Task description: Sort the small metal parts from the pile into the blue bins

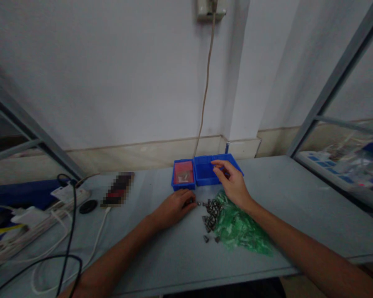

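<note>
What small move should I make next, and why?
Perhaps edge the left hand onto the small metal piece beside it: that piece sits at the left edge of the pile, very near that hand, while the right hand is up at the larger blue bin.

Grey table, blue bins, metal parts, green bag

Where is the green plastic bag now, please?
In the head view, the green plastic bag lies right of centre on the grey table, beside small metallic parts.
</note>
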A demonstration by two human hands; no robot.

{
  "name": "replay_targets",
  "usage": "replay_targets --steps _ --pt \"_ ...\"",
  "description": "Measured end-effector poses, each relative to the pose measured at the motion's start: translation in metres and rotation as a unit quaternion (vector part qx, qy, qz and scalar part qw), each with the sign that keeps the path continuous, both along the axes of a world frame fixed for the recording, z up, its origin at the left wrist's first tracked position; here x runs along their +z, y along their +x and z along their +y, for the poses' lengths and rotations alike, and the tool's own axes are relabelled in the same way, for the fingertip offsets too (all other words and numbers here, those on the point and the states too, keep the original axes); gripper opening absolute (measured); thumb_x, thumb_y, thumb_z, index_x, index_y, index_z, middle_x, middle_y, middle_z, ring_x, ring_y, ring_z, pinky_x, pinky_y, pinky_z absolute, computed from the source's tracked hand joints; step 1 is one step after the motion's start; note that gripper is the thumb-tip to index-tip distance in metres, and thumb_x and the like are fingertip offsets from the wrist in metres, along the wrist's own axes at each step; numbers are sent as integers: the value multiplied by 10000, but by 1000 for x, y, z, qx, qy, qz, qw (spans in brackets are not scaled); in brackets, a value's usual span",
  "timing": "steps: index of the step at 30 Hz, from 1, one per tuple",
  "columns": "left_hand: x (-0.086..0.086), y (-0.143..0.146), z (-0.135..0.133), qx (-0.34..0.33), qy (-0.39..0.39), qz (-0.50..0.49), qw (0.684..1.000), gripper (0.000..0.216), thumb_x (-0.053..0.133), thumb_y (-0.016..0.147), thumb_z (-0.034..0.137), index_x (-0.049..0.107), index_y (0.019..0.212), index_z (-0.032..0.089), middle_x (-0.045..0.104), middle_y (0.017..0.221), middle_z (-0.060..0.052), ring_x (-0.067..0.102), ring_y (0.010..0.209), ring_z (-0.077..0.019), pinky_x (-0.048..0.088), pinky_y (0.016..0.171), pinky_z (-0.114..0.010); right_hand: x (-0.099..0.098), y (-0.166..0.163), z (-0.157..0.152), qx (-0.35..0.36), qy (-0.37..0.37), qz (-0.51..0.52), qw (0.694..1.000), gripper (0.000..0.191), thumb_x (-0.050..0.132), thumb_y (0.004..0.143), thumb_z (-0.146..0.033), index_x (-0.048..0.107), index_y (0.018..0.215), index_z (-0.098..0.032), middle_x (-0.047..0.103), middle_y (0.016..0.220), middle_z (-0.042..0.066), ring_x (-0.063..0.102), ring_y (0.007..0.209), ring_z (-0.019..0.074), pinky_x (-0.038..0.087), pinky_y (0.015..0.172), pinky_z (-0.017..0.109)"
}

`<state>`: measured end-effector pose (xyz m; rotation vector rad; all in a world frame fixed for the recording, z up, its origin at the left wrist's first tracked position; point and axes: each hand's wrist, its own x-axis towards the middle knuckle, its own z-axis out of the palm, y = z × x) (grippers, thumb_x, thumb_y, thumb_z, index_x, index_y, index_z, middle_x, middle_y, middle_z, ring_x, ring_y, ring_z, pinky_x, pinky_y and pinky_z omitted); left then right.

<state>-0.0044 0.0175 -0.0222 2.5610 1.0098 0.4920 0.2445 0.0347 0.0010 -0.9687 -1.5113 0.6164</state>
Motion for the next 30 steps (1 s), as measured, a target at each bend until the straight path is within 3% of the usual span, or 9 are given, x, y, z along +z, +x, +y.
replay_targets --steps 5,10,16,21,24,26,30 --pt "-1 0 0 4 1 4 1000 173 529 1030 371 598 1039 212 619 972 -39 580 902 -205 457 793 -309 1 0 -10 -8 94 -139 986 191 572 983 -297 676 1138 -257 643 1061 74 617 865 233 494 792 368" --pt "0 1 -1 5 2 0 1000 179 533 1026 377 600 1024 211 621 961 -41 578 893 -206 463 792 -314 -1 1 -8 -21 96 -222 970 238 473 1030 -276 617 1218 -254 658 1103 90 633 1031 267 480 921 400" --pt "-1 0 0 0 4 -3 1000 197 514 1032 390 599 1041 213 616 967 -43 576 898 -206 465 789 -317 -8 7 1 -78 54 -337 937 179 431 1043 -242 603 1093 -240 640 1046 82 642 947 251 480 826 358" --pt "-2 -1 -1 1 6 -8 1000 178 534 1021 377 603 1060 218 608 953 -38 574 891 -204 460 784 -315 -13 7 1 -84 59 -388 916 251 437 1042 -234 587 1242 -251 608 1149 103 635 1012 255 485 830 354" --pt "-1 -1 -2 -1 8 -11 1000 144 548 1008 334 599 1076 217 603 947 -36 572 892 -201 458 786 -312 -10 3 -4 -50 68 -385 919 195 471 1039 -279 580 1195 -234 606 1147 98 634 982 247 484 831 354" --pt "-2 0 -2 -2 13 -16 1000 118 541 1004 303 593 1060 213 602 944 -37 571 888 -199 456 785 -309 -7 0 -9 7 63 -388 920 137 499 1036 -315 579 1108 -230 633 1033 66 628 899 227 477 803 345" --pt "-3 1 -2 3 19 -20 1000 102 525 1003 292 583 996 210 606 921 -37 569 863 -195 452 768 -307 -7 -5 -18 132 78 -450 880 189 616 982 -405 611 1024 -221 666 946 59 595 923 244 454 812 349"
